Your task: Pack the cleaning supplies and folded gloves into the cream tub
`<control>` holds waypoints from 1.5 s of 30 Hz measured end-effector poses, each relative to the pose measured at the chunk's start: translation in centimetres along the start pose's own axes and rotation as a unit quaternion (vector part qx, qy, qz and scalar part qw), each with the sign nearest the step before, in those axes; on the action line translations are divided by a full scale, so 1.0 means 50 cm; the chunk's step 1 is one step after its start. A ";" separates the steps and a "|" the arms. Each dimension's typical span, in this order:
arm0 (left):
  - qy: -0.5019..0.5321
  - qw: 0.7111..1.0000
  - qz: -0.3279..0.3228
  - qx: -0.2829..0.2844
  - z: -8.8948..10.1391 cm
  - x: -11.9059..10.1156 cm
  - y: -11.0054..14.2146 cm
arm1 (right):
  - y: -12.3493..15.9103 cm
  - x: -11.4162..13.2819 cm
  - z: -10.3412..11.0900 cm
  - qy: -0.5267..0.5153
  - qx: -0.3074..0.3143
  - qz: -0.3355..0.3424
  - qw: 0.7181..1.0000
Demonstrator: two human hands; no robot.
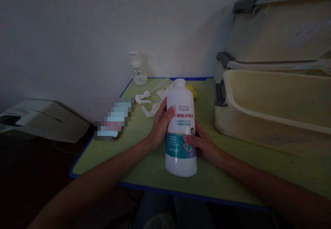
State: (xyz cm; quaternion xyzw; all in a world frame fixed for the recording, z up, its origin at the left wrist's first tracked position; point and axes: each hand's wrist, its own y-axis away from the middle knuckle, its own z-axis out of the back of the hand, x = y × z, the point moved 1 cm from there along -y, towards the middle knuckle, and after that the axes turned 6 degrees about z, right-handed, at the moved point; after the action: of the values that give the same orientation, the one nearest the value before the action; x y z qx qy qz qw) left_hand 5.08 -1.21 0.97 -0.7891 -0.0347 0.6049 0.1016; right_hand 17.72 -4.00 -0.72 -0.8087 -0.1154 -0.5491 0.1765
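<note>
A tall white plastic bottle (181, 125) with a teal and red label and no cap stands upright near the front of a green table (144, 163). My left hand (160, 125) wraps the bottle's left side, thumb across the label. My right hand (201, 144) grips its lower right side, thumb on the teal band. Both hands are closed around the bottle.
White spray-trigger parts (142, 98) and crumpled white pieces (152, 109) lie behind the bottle. A small clear pump bottle (138, 71) stands by the wall. A yellow object (192, 90) peeks out behind. A large cream plastic case (274, 84) fills the table's right side. A blurred-out item (113, 118) lies left.
</note>
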 end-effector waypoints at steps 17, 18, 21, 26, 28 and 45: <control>-0.020 1.000 0.001 -0.023 0.007 0.004 0.000 | 0.001 0.003 0.000 0.012 -0.013 -0.029 0.999; -0.020 1.000 0.000 -0.021 0.007 0.004 0.000 | 0.000 0.003 -0.001 0.013 -0.013 -0.028 0.999; -0.021 1.000 0.000 -0.016 0.008 0.006 0.000 | -0.001 0.002 -0.002 0.003 -0.010 -0.027 1.000; -0.006 0.999 0.020 -0.030 0.011 0.009 0.000 | 0.000 0.005 -0.002 -0.001 -0.006 -0.039 0.999; -0.007 0.999 0.022 -0.037 0.013 0.010 0.001 | 0.000 0.007 -0.002 0.004 -0.007 -0.046 0.999; 0.030 0.997 -0.014 -0.068 0.025 0.003 0.001 | 0.001 0.016 -0.012 0.021 -0.004 -0.043 0.999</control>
State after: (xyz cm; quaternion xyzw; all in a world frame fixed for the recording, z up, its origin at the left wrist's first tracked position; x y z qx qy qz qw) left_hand 3.92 -1.09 0.51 -0.8114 -0.0837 0.5756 0.0569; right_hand 17.55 -4.30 0.21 -0.7921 -0.1445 -0.5734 0.1516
